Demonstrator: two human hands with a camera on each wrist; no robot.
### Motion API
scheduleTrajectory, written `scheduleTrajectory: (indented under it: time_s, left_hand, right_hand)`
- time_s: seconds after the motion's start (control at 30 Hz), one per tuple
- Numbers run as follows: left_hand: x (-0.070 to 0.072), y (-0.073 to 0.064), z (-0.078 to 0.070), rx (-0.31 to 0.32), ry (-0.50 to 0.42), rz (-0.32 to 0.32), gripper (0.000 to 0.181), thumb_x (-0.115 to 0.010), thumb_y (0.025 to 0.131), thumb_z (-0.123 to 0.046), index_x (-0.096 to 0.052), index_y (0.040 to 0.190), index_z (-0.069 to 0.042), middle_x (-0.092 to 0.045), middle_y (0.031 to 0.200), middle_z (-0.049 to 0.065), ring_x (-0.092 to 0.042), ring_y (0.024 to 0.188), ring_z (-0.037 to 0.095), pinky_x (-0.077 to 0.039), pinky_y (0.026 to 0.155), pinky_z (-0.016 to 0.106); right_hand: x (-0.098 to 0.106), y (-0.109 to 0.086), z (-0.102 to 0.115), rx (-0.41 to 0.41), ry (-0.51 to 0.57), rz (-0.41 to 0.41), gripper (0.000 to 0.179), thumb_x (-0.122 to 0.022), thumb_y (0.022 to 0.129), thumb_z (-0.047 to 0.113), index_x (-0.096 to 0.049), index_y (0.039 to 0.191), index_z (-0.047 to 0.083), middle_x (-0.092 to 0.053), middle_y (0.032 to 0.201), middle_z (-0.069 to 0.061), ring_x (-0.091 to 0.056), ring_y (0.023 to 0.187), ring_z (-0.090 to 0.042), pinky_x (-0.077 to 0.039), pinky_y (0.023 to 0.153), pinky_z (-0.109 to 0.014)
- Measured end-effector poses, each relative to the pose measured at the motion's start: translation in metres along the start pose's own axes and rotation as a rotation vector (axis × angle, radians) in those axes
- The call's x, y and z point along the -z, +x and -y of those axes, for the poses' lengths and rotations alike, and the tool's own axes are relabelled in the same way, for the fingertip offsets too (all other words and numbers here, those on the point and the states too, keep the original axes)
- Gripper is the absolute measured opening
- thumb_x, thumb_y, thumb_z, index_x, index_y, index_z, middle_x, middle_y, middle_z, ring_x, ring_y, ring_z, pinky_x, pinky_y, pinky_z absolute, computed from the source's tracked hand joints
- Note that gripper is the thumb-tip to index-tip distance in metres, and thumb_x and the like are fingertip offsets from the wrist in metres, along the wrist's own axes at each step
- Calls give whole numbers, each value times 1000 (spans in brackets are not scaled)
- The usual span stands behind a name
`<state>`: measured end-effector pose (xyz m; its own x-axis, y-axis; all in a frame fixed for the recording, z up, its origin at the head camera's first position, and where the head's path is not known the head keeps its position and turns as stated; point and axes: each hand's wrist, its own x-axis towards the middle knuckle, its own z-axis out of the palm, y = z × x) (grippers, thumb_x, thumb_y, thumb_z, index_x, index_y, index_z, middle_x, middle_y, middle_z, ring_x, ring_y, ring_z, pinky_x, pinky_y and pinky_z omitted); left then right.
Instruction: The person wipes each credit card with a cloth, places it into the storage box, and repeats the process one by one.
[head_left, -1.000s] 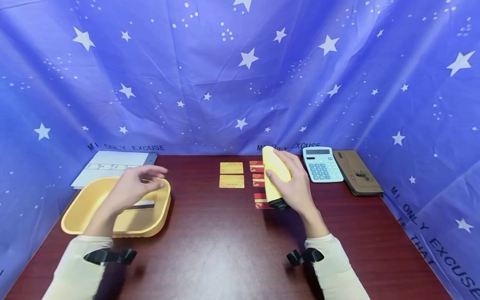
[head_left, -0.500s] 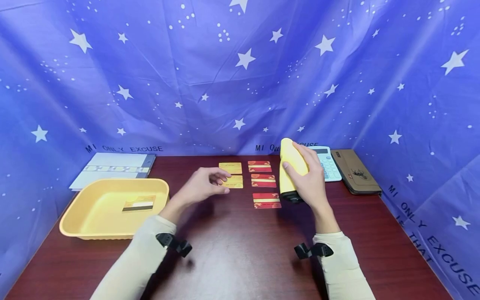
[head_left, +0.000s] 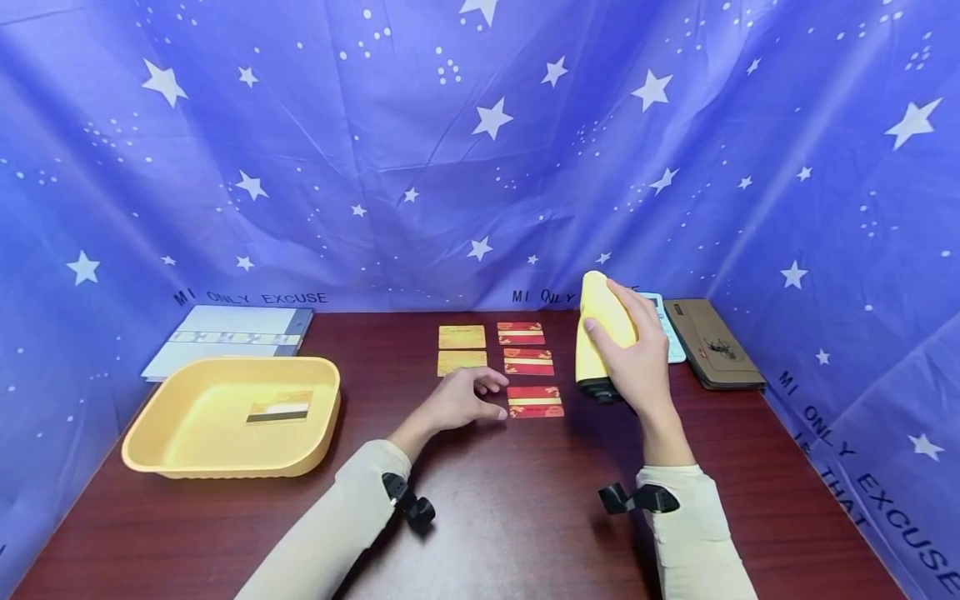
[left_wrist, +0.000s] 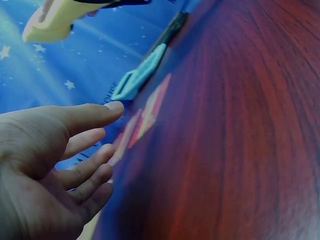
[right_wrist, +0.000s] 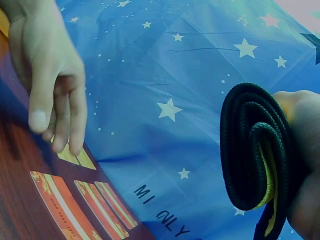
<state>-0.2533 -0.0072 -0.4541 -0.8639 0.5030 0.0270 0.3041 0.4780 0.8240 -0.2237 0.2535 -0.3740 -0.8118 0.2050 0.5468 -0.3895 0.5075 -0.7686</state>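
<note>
My left hand (head_left: pixel 459 400) hovers at the left end of the nearest red card (head_left: pixel 536 402), fingers loosely bent with nothing between them. Two more red cards lie behind it, the middle card (head_left: pixel 528 362) and the far card (head_left: pixel 521 333). To their left are a far gold card (head_left: pixel 462 337) and a near gold card (head_left: pixel 456 361), the near one partly behind my left hand. My right hand (head_left: pixel 643 367) grips a rolled yellow cloth (head_left: pixel 597 333) above the table. The right wrist view shows the black edge of the rolled cloth (right_wrist: pixel 250 145) in several layers.
A yellow plastic basin (head_left: pixel 138 450) at left holds one gold card (head_left: pixel 279 410). Behind it lies a white notebook (head_left: pixel 232 321). At back right, a light-blue calculator (head_left: pixel 672 333) is partly hidden by my right hand, beside a brown wallet (head_left: pixel 716 346). A star-printed curtain (head_left: pixel 420 150) encloses the table.
My left hand has moved right from above the basin, past the gold cards, to the nearest red card. My right hand has carried the cloth right, uncovering the red cards.
</note>
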Motion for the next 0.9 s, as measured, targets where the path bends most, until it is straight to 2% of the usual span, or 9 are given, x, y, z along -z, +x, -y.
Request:
scheduleTrajectory:
  time_s: [0.13,0.33,0.5,0.63,0.9]
  left_hand:
    - [-11,6,3,10,76,-24,53,-92,75,-24,-73,123,-12,-73,111,8,-64,103,22,-53,95,34]
    - [-20,10,5,10,288,-64,59,-91,74,-38,-72,126,-18,-68,110,4,-59,105,23,-50,97,44]
    - [-24,10,2,29,384,-97,54,-88,77,-42,-72,124,-23,-67,107,0,-59,103,22,-51,92,42]
    - [-27,10,-4,69,421,-103,51,-89,77,-42,-73,123,-25,-67,106,-2,-60,103,22,-51,89,40]
    - [-29,12,-10,115,407,-85,47,-90,76,-38,-73,117,-23,-64,101,-2,-55,100,22,-49,86,38]
  right_hand:
    - [2,0,-1,2,9,-6,59,-79,89,15,-62,144,31,-58,145,-4,-48,117,-8,-45,85,-17]
    - [2,1,0,4,4,-7,60,-79,88,14,-62,144,30,-58,145,-3,-48,118,-7,-45,86,-17]
    - [3,3,0,-2,0,-7,62,-80,88,14,-61,144,30,-57,145,-3,-47,118,-7,-45,85,-17]
    - [3,2,0,-4,2,-5,61,-80,88,15,-61,144,31,-57,145,-3,-48,118,-7,-45,85,-16]
    - [3,1,-2,-7,-4,-10,61,-80,88,14,-61,144,29,-57,145,-4,-47,118,-7,-45,84,-16]
